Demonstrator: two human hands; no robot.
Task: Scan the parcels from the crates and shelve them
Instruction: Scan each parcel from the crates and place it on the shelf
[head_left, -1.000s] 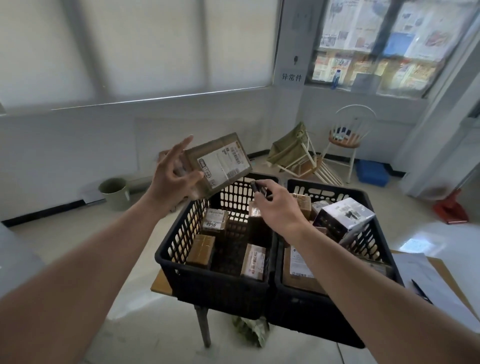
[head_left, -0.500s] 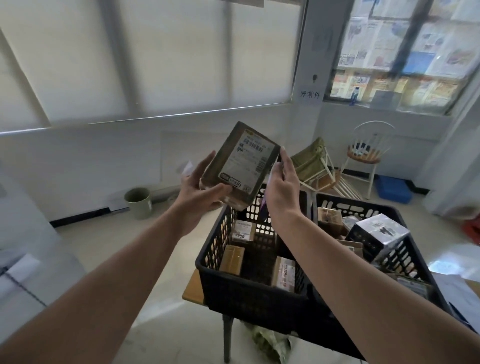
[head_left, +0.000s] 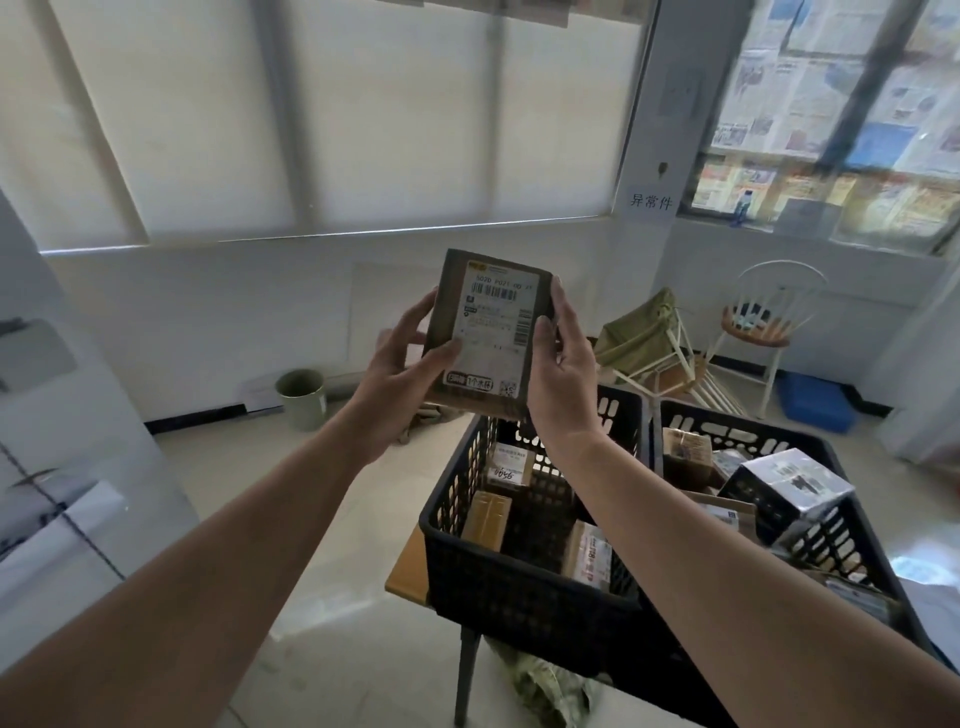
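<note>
A brown cardboard parcel with a white shipping label facing me is held upright at chest height, above the left crate. My left hand grips its left edge, thumb across the label's lower corner. My right hand holds the right edge with thumb in front and fingers behind. Below stand two black plastic crates: the left crate holds a few small brown parcels, the right crate holds several parcels, among them a white and black box.
The crates rest on a small wooden table with dark legs. A green bucket stands by the far wall. A folded chair, a white round chair and a blue bin are at the back right. A grey surface with paper is at left.
The parcel has turned upright and square to me, and risen. My right hand has come up from beside it and taken hold of its right edge. The view has shifted left.
</note>
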